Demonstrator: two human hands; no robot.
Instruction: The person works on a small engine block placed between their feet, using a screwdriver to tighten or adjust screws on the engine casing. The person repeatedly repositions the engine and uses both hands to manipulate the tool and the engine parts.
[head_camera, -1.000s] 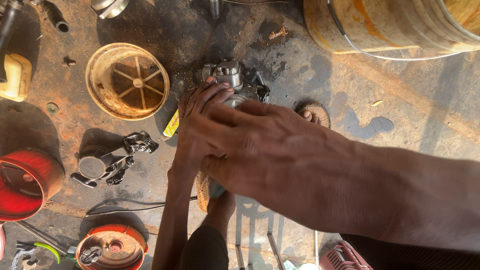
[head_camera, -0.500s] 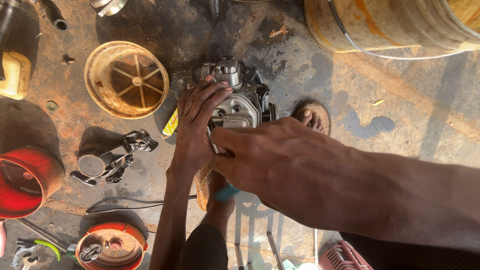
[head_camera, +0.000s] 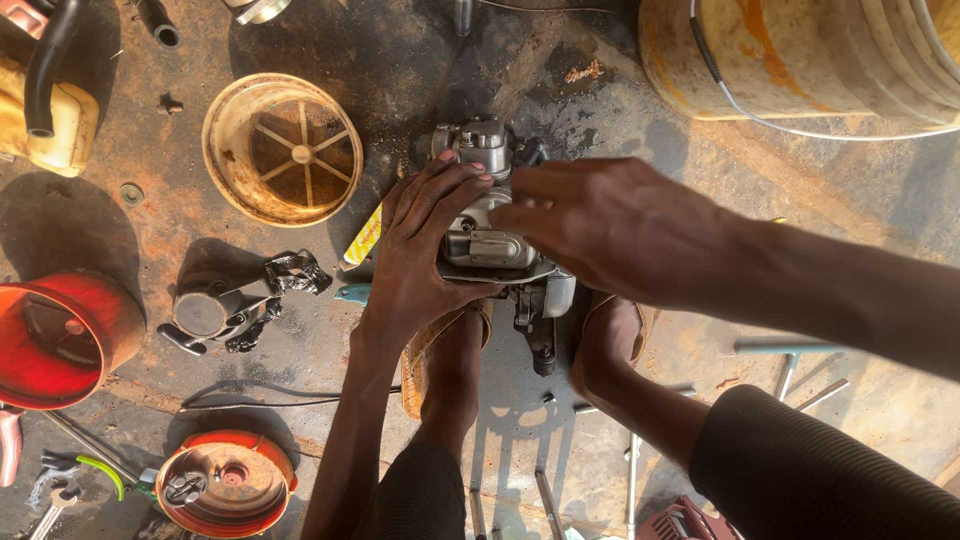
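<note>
I see a small grey metal engine block (head_camera: 487, 240) sitting on the oily, rust-stained floor (head_camera: 600, 110), right between my two feet. It is a compact casting, dull silver with dark grease in the recesses; a boxy top part with bolts faces away from me, a smoother rounded cover lies in the middle, and a darker stub hangs toward me at the lower end.

My left hand (head_camera: 425, 245) lies flat against the engine's left side, fingers spread and curled onto the casing, thumb under its lower edge, so it clasps the body loosely rather than in a fist. My right hand (head_camera: 610, 225) reaches in from the right, fingers extended and bunched over the top of the engine; I cannot tell whether they pinch anything there.

Just left of the engine lies a yellow-handled tool (head_camera: 363, 237). Farther left are a round cream fan cover (head_camera: 283, 148), a grey metal part with black rag (head_camera: 240, 305), and a red housing (head_camera: 60, 340). A yellow bucket (head_camera: 800, 60) stands at the upper right.
</note>
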